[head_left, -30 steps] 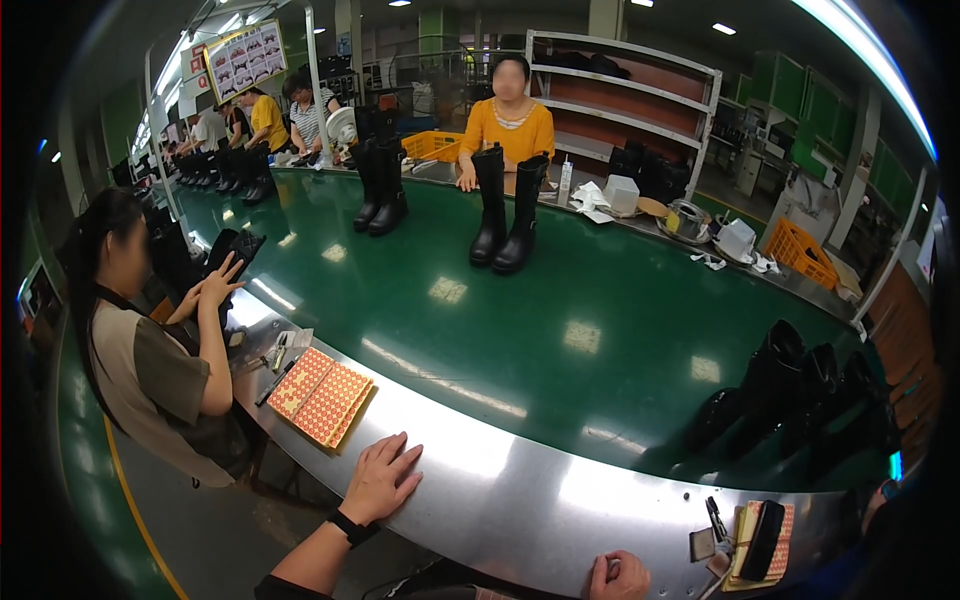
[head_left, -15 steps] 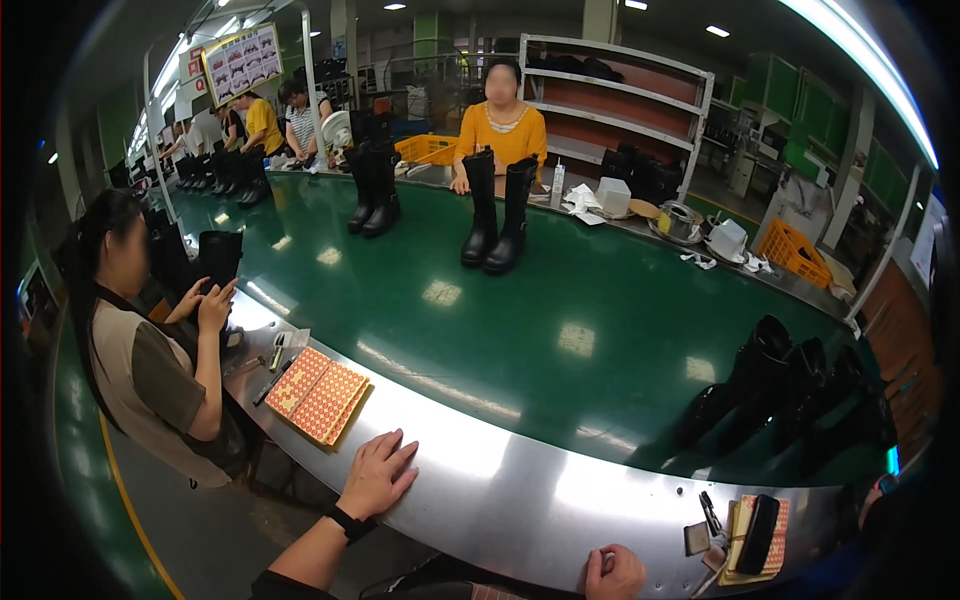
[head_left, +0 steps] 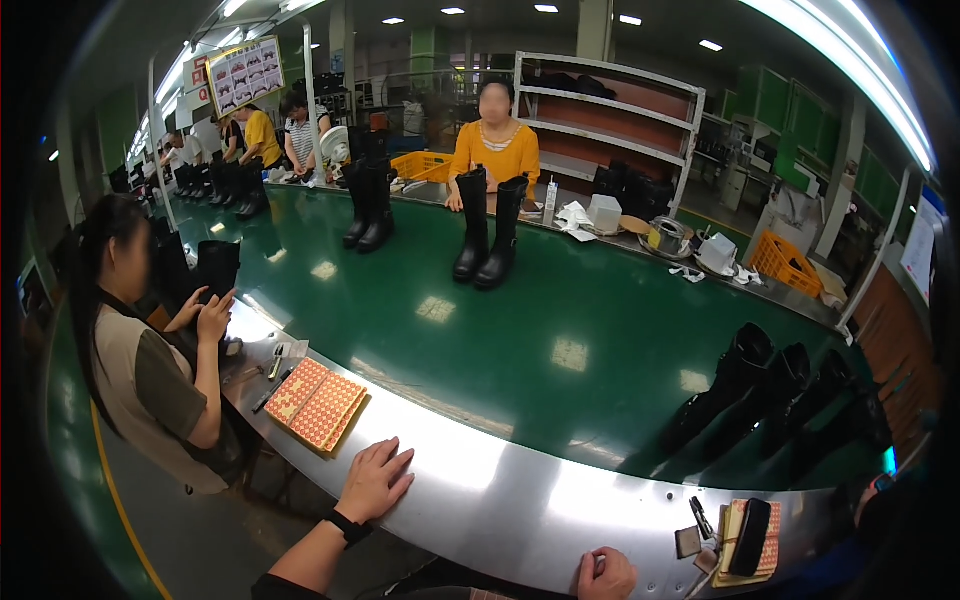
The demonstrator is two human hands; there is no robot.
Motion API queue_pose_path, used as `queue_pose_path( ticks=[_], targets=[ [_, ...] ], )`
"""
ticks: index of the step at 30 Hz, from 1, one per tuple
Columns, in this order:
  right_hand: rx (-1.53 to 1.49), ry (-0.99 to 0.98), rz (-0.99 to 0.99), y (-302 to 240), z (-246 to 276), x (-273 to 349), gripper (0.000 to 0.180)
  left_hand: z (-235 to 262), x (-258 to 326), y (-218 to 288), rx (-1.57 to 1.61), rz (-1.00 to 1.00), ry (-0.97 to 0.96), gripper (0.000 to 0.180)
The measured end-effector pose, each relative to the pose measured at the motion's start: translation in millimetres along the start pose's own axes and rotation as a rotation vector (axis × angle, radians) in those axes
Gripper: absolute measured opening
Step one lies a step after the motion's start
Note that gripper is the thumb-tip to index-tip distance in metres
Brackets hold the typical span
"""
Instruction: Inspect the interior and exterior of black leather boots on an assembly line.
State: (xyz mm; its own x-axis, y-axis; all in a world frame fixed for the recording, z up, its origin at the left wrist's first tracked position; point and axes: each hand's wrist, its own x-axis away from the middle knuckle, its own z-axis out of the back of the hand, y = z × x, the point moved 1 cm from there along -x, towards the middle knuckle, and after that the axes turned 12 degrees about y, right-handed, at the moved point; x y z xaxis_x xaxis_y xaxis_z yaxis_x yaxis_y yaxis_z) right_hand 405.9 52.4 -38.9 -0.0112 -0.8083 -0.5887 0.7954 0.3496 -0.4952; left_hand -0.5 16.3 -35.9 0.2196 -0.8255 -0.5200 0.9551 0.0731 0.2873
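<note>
Steel ledge (head_left: 480, 500) runs along the green belt (head_left: 520, 340); your left hand (head_left: 375, 482) lies flat on it, fingers spread, grasping nothing. Right hand (head_left: 605, 574), at 6 o'clock, curls loosely at the edge. Orange pad (head_left: 316, 404) sits at 10 o'clock from your left hand.

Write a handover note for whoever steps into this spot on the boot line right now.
Left hand: flat and open on the steel ledge, holding nothing.
Right hand: low at the ledge's near edge, closed in a loose fist; nothing visibly in it.
Nearest things: an orange dotted pad lies on the ledge left of the left hand; a second pad with a dark case on it sits to the right.
A group of black boots stands on the green belt to the right, out past the ledge; another pair stands farther off.
Done: no boot in hand. Left: all boots untouched.
</note>
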Motion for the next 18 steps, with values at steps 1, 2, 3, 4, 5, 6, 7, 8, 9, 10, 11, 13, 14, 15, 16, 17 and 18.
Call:
queue_pose_path(
  ticks=[1, 2, 3, 4, 5, 6, 7, 8, 9, 10, 11, 13, 14, 15, 16, 17, 18],
  targets=[
    [-0.002, 0.001, 0.002, 0.1, 0.3, 0.0, 0.014, -0.2, -0.2, 0.0, 0.004, -0.002, 0.006, 0.041],
    [0.002, 0.001, 0.011, 0.4, 0.8, 0.6, 0.014, 0.2, 0.7, -0.4, 0.002, -0.001, 0.008, 0.041],
    [0.006, 0.001, 0.020, 0.2, 1.2, 1.5, 0.014, 0.8, 2.4, -1.0, 0.001, 0.000, 0.008, 0.041],
    [0.005, 0.001, 0.019, 0.0, 1.4, 2.0, 0.014, 1.4, 3.4, -1.2, -0.001, 0.001, 0.008, 0.041],
    [0.003, 0.012, 0.030, -0.8, 1.9, 2.7, 0.014, 2.4, 4.5, -1.1, -0.002, 0.000, 0.006, 0.041],
    [0.001, 0.022, 0.039, -1.8, 2.6, 3.8, 0.014, 3.5, 5.8, -0.8, 0.002, 0.001, 0.010, 0.041],
    [0.003, 0.018, 0.033, -2.5, 2.7, 4.5, 0.014, 4.3, 6.7, -1.0, 0.006, 0.001, 0.011, 0.041],
    [0.008, 0.010, 0.030, -3.1, 2.8, 4.5, 0.014, 4.1, 6.8, -1.5, 0.006, -0.002, 0.002, 0.041],
    [0.016, 0.001, 0.025, -3.7, 2.8, 4.6, 0.014, 3.3, 5.8, -2.4, 0.007, -0.004, 0.005, 0.041],
    [0.024, 0.001, 0.009, -3.4, 3.6, 3.7, 0.014, 1.5, 3.2, -1.3, 0.012, -0.012, 0.007, 0.041],
    [0.025, 0.031, 0.028, -3.0, 4.2, 2.2, 0.014, -1.0, 0.4, 0.2, 0.021, -0.027, -0.009, 0.041],
    [0.055, 0.076, 0.010, 5.2, 2.6, 0.4, 0.015, -11.0, -11.2, 5.6, 0.057, -0.047, -0.005, 0.042],
    [0.069, 0.020, -0.025, 11.6, -1.8, 1.9, 0.014, -13.7, -12.3, 6.6, 0.076, -0.080, -0.034, 0.042],
    [0.084, -0.032, -0.065, 17.8, -6.4, 3.2, 0.015, -13.5, -9.0, 4.4, 0.056, -0.033, -0.010, 0.043],
    [0.051, -0.036, -0.036, 9.8, -8.1, -0.5, 0.012, -9.4, -3.5, -1.1, 0.040, 0.002, 0.003, 0.043],
    [0.016, -0.041, -0.008, -1.1, -8.7, -7.1, 0.010, -0.4, 9.7, -12.3, 0.006, 0.042, 0.020, 0.044],
    [-0.045, -0.069, 0.014, -7.6, -12.8, -8.8, 0.009, 5.9, 19.1, -17.6, -0.012, 0.054, 0.010, 0.044]
  ],
)
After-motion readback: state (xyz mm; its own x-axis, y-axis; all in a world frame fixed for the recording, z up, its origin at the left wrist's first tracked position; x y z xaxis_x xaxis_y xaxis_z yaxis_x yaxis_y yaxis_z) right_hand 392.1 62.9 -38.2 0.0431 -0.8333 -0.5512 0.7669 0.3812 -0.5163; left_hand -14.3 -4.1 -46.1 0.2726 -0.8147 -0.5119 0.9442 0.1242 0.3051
